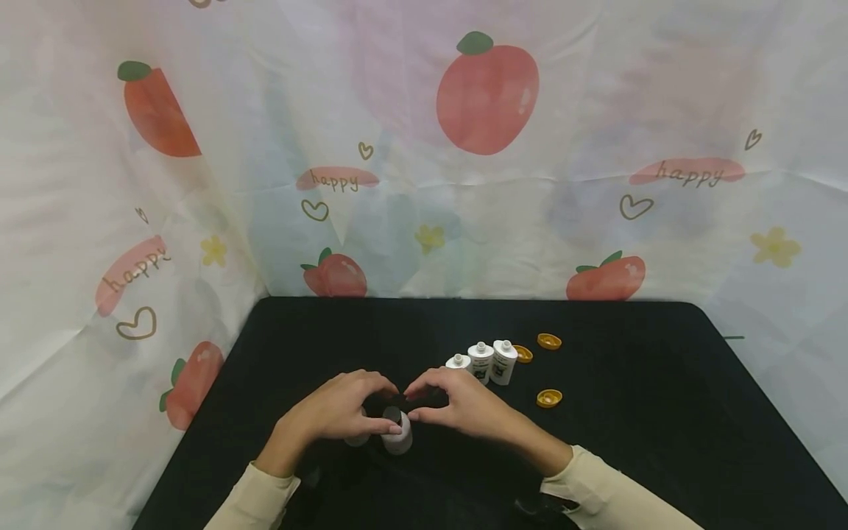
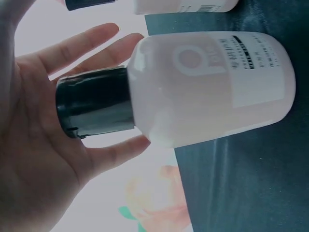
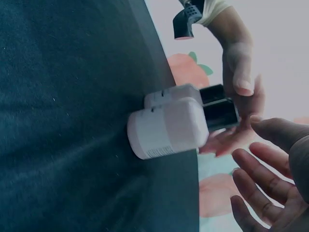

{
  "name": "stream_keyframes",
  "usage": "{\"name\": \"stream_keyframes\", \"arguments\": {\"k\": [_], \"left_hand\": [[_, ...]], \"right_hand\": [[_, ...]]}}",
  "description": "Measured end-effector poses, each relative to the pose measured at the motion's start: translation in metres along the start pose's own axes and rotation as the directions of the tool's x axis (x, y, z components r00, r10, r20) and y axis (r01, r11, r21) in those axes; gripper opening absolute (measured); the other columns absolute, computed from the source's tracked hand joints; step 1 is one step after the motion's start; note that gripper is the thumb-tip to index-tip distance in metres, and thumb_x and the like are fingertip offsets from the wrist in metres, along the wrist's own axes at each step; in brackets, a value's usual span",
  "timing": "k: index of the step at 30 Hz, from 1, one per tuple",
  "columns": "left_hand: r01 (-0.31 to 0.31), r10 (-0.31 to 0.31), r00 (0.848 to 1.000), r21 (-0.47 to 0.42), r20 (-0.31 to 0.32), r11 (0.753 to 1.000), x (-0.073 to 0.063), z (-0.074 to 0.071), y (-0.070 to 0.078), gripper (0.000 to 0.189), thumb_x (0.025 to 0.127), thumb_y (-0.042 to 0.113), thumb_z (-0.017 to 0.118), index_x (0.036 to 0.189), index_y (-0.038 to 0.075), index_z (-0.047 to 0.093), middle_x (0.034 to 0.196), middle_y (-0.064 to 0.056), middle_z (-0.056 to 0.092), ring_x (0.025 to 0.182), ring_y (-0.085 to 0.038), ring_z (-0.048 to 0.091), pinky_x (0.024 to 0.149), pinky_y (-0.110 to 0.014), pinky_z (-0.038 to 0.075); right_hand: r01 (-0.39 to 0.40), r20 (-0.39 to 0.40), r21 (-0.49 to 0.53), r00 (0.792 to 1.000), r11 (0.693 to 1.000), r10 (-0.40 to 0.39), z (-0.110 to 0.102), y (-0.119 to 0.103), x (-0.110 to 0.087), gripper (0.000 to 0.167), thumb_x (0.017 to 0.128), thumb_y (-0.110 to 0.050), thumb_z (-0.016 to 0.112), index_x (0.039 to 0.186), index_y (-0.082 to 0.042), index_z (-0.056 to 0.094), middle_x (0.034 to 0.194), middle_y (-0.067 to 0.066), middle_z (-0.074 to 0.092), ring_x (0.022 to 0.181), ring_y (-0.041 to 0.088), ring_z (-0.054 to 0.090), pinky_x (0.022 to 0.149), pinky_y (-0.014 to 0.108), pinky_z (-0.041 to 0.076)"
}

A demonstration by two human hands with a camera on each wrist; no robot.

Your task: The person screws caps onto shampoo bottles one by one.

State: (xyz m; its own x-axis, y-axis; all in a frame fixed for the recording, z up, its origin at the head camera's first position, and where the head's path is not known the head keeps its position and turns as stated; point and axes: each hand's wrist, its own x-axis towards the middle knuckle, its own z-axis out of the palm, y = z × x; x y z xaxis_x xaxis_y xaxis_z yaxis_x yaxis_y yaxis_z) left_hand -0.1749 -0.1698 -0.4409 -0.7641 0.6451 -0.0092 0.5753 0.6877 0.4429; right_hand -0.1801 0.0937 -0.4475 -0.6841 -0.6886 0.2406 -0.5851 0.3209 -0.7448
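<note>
Two pale pink bottles with black caps stand upright side by side on the black table. The nearer pink bottle (image 1: 398, 442) shows its label in the left wrist view (image 2: 203, 87). The other pink bottle (image 3: 169, 95) is mostly hidden under the left hand in the head view. Above the bottles, my left hand (image 1: 341, 405) has its fingers spread and its thumb beside the nearer bottle's black cap (image 2: 96, 101). My right hand (image 1: 467, 401) hovers just right of that cap, fingers apart and relaxed, holding nothing.
Behind the right hand stand three white bottles (image 1: 503, 364) in a row. Several small gold-coloured dishes (image 1: 549, 398) lie to their right. A printed cloth (image 1: 411, 96) hangs behind the black table (image 1: 649, 412) and at its left.
</note>
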Motion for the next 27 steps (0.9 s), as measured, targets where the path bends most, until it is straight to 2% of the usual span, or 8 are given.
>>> {"name": "stream_keyframes", "arguments": {"k": [4,8,13,17,20,22,27], "left_hand": [[-0.013,0.012,1.000,-0.017,-0.013,1.000,0.000,-0.003,0.002,0.056,0.093,0.062,0.062,0.124,0.015,0.070,0.117,0.004,0.069,0.104,-0.017,0.064,0.088,-0.038,0.054],[-0.014,0.011,0.996,-0.037,-0.091,0.999,0.000,-0.002,0.006,0.050,0.098,0.058,0.059,0.123,0.016,0.069,0.116,0.002,0.069,0.106,-0.018,0.065,0.089,-0.040,0.055],[0.001,-0.015,0.980,-0.068,-0.199,0.998,0.005,0.004,0.013,0.049,0.098,0.058,0.059,0.127,0.019,0.066,0.119,0.003,0.069,0.109,-0.013,0.065,0.091,-0.039,0.055],[0.022,-0.049,0.971,-0.117,-0.235,0.993,0.013,0.006,0.019,0.053,0.098,0.059,0.057,0.133,0.020,0.062,0.124,0.002,0.068,0.112,-0.011,0.064,0.091,-0.039,0.056],[0.040,-0.077,0.962,-0.146,-0.261,0.989,0.019,0.008,0.025,0.059,0.098,0.061,0.057,0.139,0.019,0.058,0.127,0.003,0.067,0.112,-0.010,0.064,0.090,-0.039,0.056],[0.041,-0.086,0.956,-0.162,-0.280,0.986,0.024,0.008,0.028,0.062,0.098,0.060,0.057,0.141,0.017,0.056,0.127,0.002,0.066,0.112,-0.011,0.065,0.090,-0.040,0.056],[0.029,-0.079,0.943,-0.159,-0.324,0.987,0.033,0.010,0.033,0.057,0.097,0.052,0.065,0.139,0.015,0.057,0.126,0.002,0.066,0.109,-0.012,0.066,0.089,-0.037,0.057]], "right_hand": [[-0.010,-0.009,-0.001,1.000,1.000,0.010,-0.011,-0.001,-0.005,0.026,0.092,-0.030,0.077,0.116,-0.018,0.072,0.109,-0.006,0.073,0.101,0.018,0.069,0.088,0.039,0.057],[0.010,-0.024,-0.010,1.000,1.000,-0.010,-0.022,0.001,-0.010,0.023,0.093,-0.030,0.077,0.114,-0.023,0.072,0.109,-0.006,0.073,0.097,0.017,0.070,0.085,0.036,0.057],[0.029,-0.037,-0.010,0.999,1.000,-0.030,-0.036,0.004,-0.015,0.020,0.093,-0.027,0.076,0.112,-0.022,0.072,0.106,-0.004,0.074,0.094,0.011,0.070,0.081,0.040,0.058],[0.019,-0.034,-0.003,0.999,1.000,-0.019,-0.048,0.004,-0.020,0.019,0.093,-0.026,0.077,0.111,-0.022,0.072,0.103,-0.003,0.075,0.093,0.005,0.069,0.082,0.041,0.059],[0.011,-0.026,0.013,1.000,1.000,-0.011,-0.057,0.004,-0.024,0.019,0.093,-0.024,0.076,0.110,-0.018,0.073,0.101,-0.004,0.075,0.091,0.007,0.069,0.079,0.037,0.059],[0.000,-0.028,-0.006,1.000,1.000,0.000,-0.063,0.005,-0.027,0.019,0.092,-0.024,0.077,0.110,-0.018,0.073,0.099,-0.007,0.074,0.089,0.006,0.069,0.077,0.032,0.058],[-0.033,-0.029,-0.048,0.999,0.998,0.032,-0.075,0.009,-0.034,0.020,0.092,-0.027,0.077,0.110,-0.017,0.074,0.099,-0.009,0.073,0.087,0.006,0.067,0.077,0.029,0.056]]}}
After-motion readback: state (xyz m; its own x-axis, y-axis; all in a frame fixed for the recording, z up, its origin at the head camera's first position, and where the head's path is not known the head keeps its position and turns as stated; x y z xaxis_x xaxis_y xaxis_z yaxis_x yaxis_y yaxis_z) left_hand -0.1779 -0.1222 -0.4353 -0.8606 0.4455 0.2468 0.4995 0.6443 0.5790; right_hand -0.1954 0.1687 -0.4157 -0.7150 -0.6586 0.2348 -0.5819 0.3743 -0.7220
